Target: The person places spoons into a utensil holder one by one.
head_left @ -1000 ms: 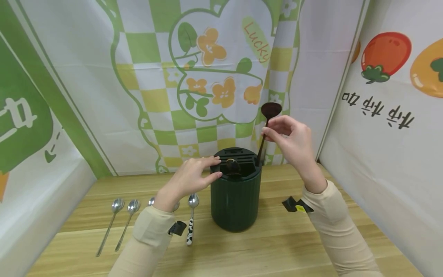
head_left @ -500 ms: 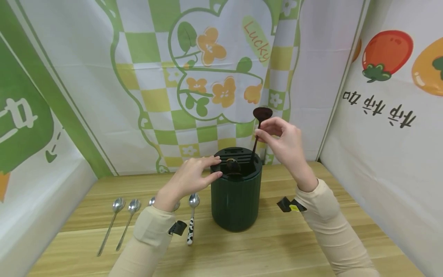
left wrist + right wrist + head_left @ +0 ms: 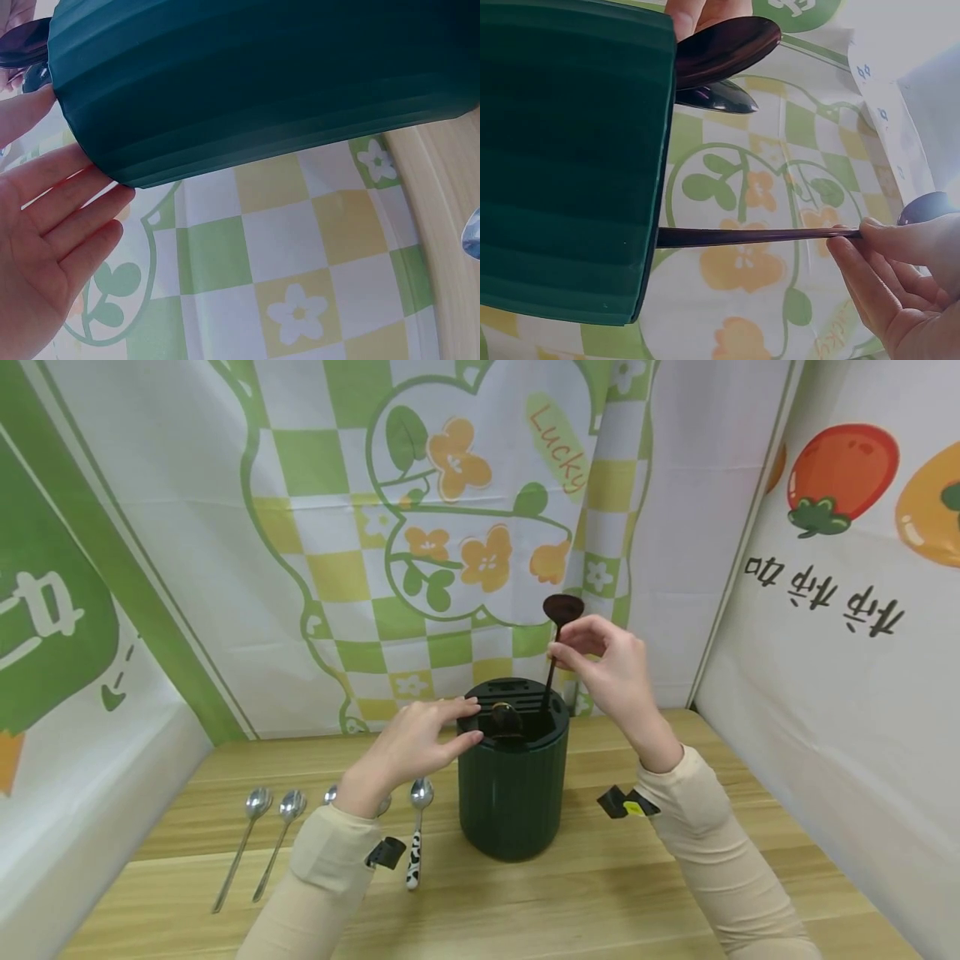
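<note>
My right hand (image 3: 611, 681) pinches a dark brown spoon (image 3: 562, 609) by its handle just below the bowl. The spoon stands bowl-up, slightly tilted, its handle end inside the top opening of a dark green ribbed utensil holder (image 3: 512, 802). My left hand (image 3: 416, 742) rests on the holder's left rim, fingers extended, thumb toward the front. In the left wrist view its fingertips (image 3: 124, 193) touch the rim. Two other dark spoons stand in the holder; one bowl (image 3: 731, 52) shows above the other bowl (image 3: 720, 97) in the right wrist view.
On the wooden table (image 3: 525, 914), left of the holder, lie several metal spoons, among them one with a cow-print handle (image 3: 415, 860) and a plain long one (image 3: 243, 839). My left forearm partly covers others. A printed curtain (image 3: 450, 527) hangs close behind the holder.
My right hand has moved left and slightly down with the dark spoon, whose handle end shifted from the holder's right rim into the opening. The left hand stays on the rim.
</note>
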Motion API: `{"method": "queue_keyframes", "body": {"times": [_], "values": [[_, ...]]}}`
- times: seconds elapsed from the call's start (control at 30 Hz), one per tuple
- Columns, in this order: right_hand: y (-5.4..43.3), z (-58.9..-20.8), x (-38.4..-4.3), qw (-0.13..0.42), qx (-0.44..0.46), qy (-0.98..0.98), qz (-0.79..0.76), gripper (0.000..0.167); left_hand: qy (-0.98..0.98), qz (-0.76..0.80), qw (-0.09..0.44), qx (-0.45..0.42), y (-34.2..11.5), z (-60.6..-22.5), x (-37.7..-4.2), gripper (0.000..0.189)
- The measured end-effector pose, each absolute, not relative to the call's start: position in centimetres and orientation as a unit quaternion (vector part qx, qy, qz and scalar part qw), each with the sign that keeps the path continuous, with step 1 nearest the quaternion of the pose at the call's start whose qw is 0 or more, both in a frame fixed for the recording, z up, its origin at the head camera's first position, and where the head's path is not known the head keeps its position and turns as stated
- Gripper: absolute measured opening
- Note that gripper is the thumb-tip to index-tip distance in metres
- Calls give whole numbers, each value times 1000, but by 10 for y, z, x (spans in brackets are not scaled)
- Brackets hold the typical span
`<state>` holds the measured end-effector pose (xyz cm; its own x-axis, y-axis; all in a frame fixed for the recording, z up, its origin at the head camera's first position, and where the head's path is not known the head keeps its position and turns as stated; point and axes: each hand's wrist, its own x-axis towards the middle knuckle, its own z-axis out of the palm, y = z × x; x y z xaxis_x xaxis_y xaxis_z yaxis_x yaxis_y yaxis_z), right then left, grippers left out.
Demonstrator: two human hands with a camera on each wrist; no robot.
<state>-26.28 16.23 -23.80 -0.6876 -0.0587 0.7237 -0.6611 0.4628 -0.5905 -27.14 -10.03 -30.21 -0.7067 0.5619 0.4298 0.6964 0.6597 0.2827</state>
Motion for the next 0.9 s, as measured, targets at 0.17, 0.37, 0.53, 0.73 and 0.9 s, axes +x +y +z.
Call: {"method": "queue_keyframes", "body": {"times": [0.17,0.37,0.53,0.73,0.9], "values": [[160,-237,-261,309,221,-801,464,21,-899,-215,152,-349,-100,-302,-272,48],[162,-243,-266,302,215,-809,457,21,-900,-215,151,-349,-100,-301,-271,49],[162,-246,-268,296,207,-818,448,21,-901,-213,150,-347,-100,-301,-271,48],[163,-249,-270,283,203,-821,452,20,-904,-211,146,-343,-100,-301,-272,48],[164,-252,-272,273,204,-823,455,19,-906,-212,143,-339,-99,-302,-273,48]]}}
